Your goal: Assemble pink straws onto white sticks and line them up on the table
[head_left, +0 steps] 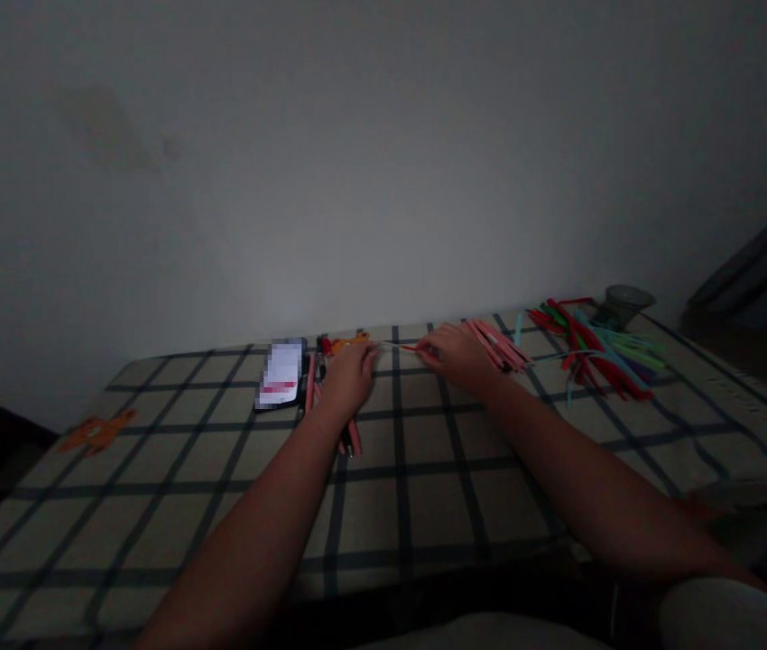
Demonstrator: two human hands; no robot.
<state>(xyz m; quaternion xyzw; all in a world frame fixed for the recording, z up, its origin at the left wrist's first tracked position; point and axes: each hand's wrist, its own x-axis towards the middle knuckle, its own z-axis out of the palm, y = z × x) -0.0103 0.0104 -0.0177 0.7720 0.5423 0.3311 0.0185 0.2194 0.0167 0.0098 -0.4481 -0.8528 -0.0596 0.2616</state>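
A thin strip (400, 347), pale toward the left and red toward the right, stretches between my hands above the checked cloth. My left hand (351, 377) pinches its left end, and my right hand (455, 354) pinches the red end. Both sets of fingers are closed. Under and beside my left hand lie pink sticks (310, 377) and a black pen-like tool (346, 441), partly covered by the hand and wrist. Just beyond that hand is a small orange-yellow item (356, 340). A bundle of pink sticks (497, 345) rests right beside my right hand.
A phone (281, 372) with a lit screen lies left of my left hand. Farther left is an orange flower-like piece (97, 431). At the right, red, green and blue strips (593, 354) lie heaped by a glass-like container (622, 305). A wall (383, 181) stands behind the table.
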